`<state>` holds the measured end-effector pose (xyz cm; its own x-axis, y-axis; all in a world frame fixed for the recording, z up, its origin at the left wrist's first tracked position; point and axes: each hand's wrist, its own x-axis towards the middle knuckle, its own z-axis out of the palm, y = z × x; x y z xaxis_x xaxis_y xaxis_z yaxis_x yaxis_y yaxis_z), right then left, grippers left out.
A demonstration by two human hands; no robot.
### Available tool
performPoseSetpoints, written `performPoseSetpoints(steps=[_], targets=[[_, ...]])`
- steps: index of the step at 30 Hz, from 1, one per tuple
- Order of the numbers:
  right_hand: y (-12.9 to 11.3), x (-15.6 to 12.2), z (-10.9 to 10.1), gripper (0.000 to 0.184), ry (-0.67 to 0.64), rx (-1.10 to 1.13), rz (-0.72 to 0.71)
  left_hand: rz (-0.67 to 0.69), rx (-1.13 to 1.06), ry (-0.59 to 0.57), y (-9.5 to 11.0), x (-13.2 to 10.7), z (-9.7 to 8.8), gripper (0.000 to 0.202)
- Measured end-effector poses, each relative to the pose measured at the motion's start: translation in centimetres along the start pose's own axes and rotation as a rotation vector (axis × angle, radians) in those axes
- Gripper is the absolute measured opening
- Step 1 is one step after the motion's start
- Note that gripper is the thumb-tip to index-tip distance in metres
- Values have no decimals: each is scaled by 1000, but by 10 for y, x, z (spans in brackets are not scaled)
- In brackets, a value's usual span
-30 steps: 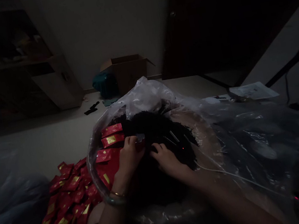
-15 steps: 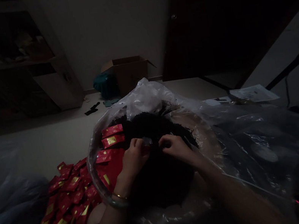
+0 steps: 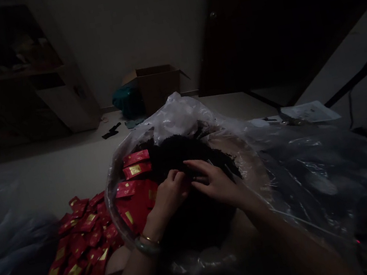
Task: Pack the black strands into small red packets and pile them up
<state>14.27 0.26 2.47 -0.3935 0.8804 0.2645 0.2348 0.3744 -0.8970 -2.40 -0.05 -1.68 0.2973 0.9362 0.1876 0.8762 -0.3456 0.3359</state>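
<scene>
Dark, loose, leaf-like material (image 3: 182,149) fills a round container (image 3: 111,202) lined with clear plastic. Over it, my left hand (image 3: 170,194) is closed, its fingers pinching a small red packet (image 3: 185,185) that is mostly hidden and very dim. My right hand (image 3: 216,181) sits just beside it, thumb and fingers apart, the fingertips close to the packet; whether they touch it I cannot tell. Red packets with gold labels (image 3: 137,169) lie inside the container at its left side, left of my left hand.
A heap of similar red packets (image 3: 77,244) lies outside the container on the left. Clear plastic sheeting (image 3: 318,175) spreads to the right. Beyond are an open cardboard box (image 3: 160,84), a teal bag (image 3: 127,102) and a shelf unit (image 3: 67,101). The room is dark.
My right hand has moved left to the left hand, and its fingers have stretched out from a curl. My left hand has shifted slightly right. The view has tilted a little.
</scene>
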Motion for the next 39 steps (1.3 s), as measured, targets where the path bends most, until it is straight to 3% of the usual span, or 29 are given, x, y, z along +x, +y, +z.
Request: performPoseSetpoints(steps=[4,5,7,9,10,12,14,16,20,23,27,32,35,39], targets=[[-10,-1,-6,23,90,-143,-15,-68,-31,53,-5,1,-3,28],[-11,-1,-6,16,35,-209,-19,-95,-37,68,-6,1,-4,28],[-9,-4,0,13,-230,-358,-29,-157,-49,105,-8,2,-7,25],[-3,-11,14,36,-544,-521,-43,-206,-67,141,-10,4,-9,24],[0,-15,24,52,-638,-612,-45,-223,-80,161,-11,4,-10,25],[5,-23,45,82,-695,-752,-36,-235,-104,193,-11,5,-11,28],[10,-29,64,95,-685,-841,-22,-232,-119,210,-11,5,-12,31],[15,-33,76,96,-653,-873,-19,-234,-127,209,-11,5,-12,31],[27,-29,79,70,-582,-927,19,-250,-125,187,-9,5,-13,31],[36,-21,71,50,-498,-979,79,-268,-116,167,-8,5,-14,30],[44,-6,50,46,-374,-981,170,-276,-101,173,-10,6,-10,28],[52,8,16,35,-127,-784,230,-250,-98,192,-13,6,-6,29],[53,8,5,52,-85,-742,267,-253,-101,194,-12,6,-6,28],[52,-1,15,95,-217,-860,390,-256,-100,184,-10,6,-8,30]])
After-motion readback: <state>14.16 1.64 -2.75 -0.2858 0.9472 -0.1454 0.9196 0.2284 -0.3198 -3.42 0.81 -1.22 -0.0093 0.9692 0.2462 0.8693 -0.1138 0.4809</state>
